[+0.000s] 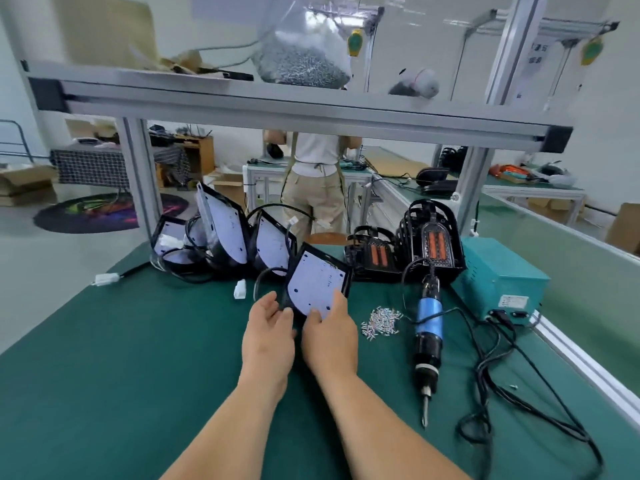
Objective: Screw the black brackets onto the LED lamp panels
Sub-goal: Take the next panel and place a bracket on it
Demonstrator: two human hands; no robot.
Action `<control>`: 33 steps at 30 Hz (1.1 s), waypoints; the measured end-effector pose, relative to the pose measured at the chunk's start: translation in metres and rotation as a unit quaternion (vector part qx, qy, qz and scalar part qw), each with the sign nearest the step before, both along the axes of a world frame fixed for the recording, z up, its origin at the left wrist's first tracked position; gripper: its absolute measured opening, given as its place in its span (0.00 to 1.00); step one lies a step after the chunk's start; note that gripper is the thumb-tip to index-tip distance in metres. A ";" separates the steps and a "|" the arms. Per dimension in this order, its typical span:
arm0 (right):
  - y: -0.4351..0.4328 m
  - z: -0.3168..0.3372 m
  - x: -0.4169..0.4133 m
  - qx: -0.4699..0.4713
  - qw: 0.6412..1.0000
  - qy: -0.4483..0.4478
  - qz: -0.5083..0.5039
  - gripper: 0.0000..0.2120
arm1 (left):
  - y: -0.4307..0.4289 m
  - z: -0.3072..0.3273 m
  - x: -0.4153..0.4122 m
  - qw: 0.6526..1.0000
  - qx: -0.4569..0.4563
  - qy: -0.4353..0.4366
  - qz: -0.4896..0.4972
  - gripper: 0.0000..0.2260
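The left hand (268, 327) and right hand (330, 336) both grip one tilted LED lamp panel (317, 284) by its lower edge, midway between the table's (138, 341) side edges. Its trailing cable (263, 271) may snag and tug it loose.

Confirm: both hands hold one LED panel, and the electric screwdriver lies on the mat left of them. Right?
No: the head view shows the electric screwdriver on the mat right of them. The left hand and right hand do hold the LED panel.
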State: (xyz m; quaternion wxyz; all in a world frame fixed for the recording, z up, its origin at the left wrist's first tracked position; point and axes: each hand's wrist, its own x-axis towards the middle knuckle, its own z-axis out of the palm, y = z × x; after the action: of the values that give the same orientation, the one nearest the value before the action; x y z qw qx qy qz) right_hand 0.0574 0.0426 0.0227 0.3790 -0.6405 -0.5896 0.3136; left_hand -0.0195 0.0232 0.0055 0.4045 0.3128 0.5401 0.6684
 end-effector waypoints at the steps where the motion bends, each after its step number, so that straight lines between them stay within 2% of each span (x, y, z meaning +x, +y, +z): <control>1: 0.001 -0.003 -0.001 0.008 1.000 -0.021 0.007 0.18 | 0.001 0.000 -0.001 1.000 -0.010 0.007 -0.022 0.20; 2: 0.003 -0.004 -0.001 0.012 0.999 -0.040 0.018 0.13 | 0.001 0.000 -0.003 0.999 -0.020 0.006 -0.045 0.22; 3: 0.006 -0.005 -0.001 0.018 0.998 -0.058 0.029 0.13 | 0.002 0.001 -0.004 0.998 -0.028 -0.003 -0.064 0.24; 6: 0.007 -0.008 0.003 0.046 0.994 -0.087 0.044 0.18 | 0.003 0.004 -0.008 0.991 -0.036 -0.084 -0.095 0.26; 8: 0.006 -0.012 0.006 0.073 0.995 -0.049 0.039 0.16 | 0.004 0.007 -0.010 0.984 -0.033 -0.149 -0.092 0.21; 10: 0.006 -0.012 0.011 0.087 0.996 -0.002 0.013 0.14 | 0.005 0.009 -0.012 0.978 -0.045 -0.174 -0.106 0.13; 11: 0.006 -0.010 0.014 0.094 0.995 0.020 -0.001 0.13 | 0.006 0.009 -0.013 0.974 -0.052 -0.183 -0.121 0.13; 16: -0.005 0.001 0.017 0.169 0.984 0.064 -0.011 0.13 | 0.012 0.010 -0.026 0.948 -0.037 -0.257 -0.187 0.32; 19: -0.015 0.008 0.011 0.231 0.972 0.045 0.003 0.21 | 0.013 0.010 -0.037 0.927 0.016 -0.320 -0.197 0.36; 21: -0.018 0.010 0.011 0.249 0.968 0.002 0.019 0.21 | 0.011 0.011 -0.047 0.918 0.063 -0.341 -0.194 0.34; 23: -0.019 0.009 0.011 0.225 0.972 -0.029 0.063 0.20 | 0.009 0.013 -0.056 0.924 0.088 -0.334 -0.166 0.26; 25: -0.020 0.007 0.011 0.199 0.973 -0.043 0.105 0.16 | 0.008 0.016 -0.062 0.939 0.058 -0.313 -0.129 0.16; 28: -0.016 0.007 0.013 0.182 0.979 0.059 0.076 0.15 | 0.007 0.019 -0.066 0.963 0.010 -0.254 -0.086 0.09; 31: -0.005 0.010 0.022 0.188 0.972 0.144 -0.005 0.11 | 0.006 0.021 -0.063 0.977 0.032 -0.191 -0.083 0.09; 33: 0.001 0.009 0.026 0.166 0.971 0.169 0.010 0.11 | 0.003 0.024 -0.058 0.980 0.044 -0.163 -0.106 0.09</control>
State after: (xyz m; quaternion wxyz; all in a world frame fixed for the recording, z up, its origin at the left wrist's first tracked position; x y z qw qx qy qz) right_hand 0.0831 0.0434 0.0322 0.5714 -0.5006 -0.5667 0.3190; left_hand -0.0774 0.0265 0.0295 0.5413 0.2725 0.4007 0.6872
